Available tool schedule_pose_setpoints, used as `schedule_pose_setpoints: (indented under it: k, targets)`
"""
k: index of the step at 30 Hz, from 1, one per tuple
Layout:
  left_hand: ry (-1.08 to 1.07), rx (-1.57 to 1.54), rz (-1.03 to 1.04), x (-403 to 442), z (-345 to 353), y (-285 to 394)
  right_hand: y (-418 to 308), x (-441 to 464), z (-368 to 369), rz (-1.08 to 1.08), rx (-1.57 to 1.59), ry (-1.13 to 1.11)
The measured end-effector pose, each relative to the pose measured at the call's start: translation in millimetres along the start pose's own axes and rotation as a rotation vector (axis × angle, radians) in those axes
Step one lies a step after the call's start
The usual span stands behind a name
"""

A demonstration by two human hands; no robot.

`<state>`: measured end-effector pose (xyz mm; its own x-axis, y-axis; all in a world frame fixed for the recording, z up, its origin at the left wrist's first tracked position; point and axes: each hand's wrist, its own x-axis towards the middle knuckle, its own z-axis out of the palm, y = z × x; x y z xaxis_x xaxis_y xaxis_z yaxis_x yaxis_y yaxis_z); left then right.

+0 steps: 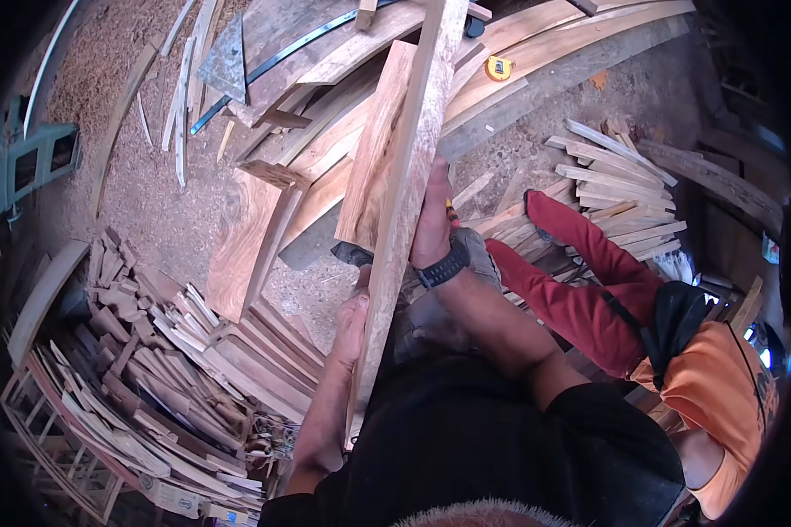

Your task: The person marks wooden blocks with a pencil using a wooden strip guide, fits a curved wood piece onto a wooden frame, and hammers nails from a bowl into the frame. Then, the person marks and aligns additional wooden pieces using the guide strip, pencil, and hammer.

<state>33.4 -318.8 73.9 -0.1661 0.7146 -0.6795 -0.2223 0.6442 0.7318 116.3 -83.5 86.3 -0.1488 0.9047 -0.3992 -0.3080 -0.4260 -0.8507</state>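
A long wooden plank (409, 189) runs lengthwise in front of my body, from the top of the view down to my torso. My left hand (351, 323) grips its left edge near the lower end. Higher up, my right hand (431, 224) holds the opposite edge, with some of its fingers hidden behind the wood. A dark watch (444, 266) is on my right wrist. Just left of the plank, a shorter reddish board (376, 145) lies at a slant over other lumber. A small yellow and black item (452, 213) shows beside my right hand; its kind is unclear.
A person in red trousers (580, 307) and an orange shirt (707, 386) is close on my right. Stacked offcuts (620, 180) lie beyond them. A yellow tape measure (498, 68) rests on curved boards ahead. Piled wood (149, 351) fills the lower left.
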Motion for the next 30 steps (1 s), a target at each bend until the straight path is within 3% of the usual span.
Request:
schedule_pose_setpoints:
  k: [2,7,9,11,14,15,17,21,23,24,26,27,29,30]
  targets:
    - [-0.080,-0.043,0.057,5,1,6,2,7,-9,-0.075,-0.029,-0.019]
    - [-0.128,-0.085,-0.069,20,-16,-3,13,15,-3,-0.244,-0.122,0.054]
    - [-0.163,-0.157,-0.116,30,-23,-22,3,19,-1,-0.181,-0.113,-0.011]
    - [-0.151,-0.195,-0.236,37,-25,-39,9,23,4,-0.304,-0.309,0.006]
    - [-0.060,-0.393,-0.416,39,-33,-82,11,23,8,-0.291,-0.326,0.033]
    - [-0.060,-0.391,-0.418,40,-35,-89,11,23,9,-0.276,-0.350,0.048]
    - [-0.154,0.028,-0.066,45,-40,-97,17,23,8,-0.254,-0.334,0.047]
    - [-0.284,-0.209,-0.087,62,-23,-25,20,21,10,-0.218,-0.352,0.078]
    - [-0.092,-0.295,-0.352,65,-22,-23,20,18,12,-0.253,-0.361,0.107]
    - [-0.091,-0.296,-0.351,65,-26,-34,20,17,14,-0.252,-0.368,0.119]
    - [-0.213,-0.075,-0.044,69,-33,-51,19,16,15,-0.256,-0.376,0.136]
    - [-0.217,-0.075,-0.045,67,-37,-56,19,15,15,-0.263,-0.375,0.132]
    - [-0.135,-0.332,-0.313,63,-43,-65,20,12,13,-0.267,-0.374,0.127]
    - [-0.134,-0.333,-0.316,61,-40,-69,20,9,13,-0.267,-0.371,0.126]
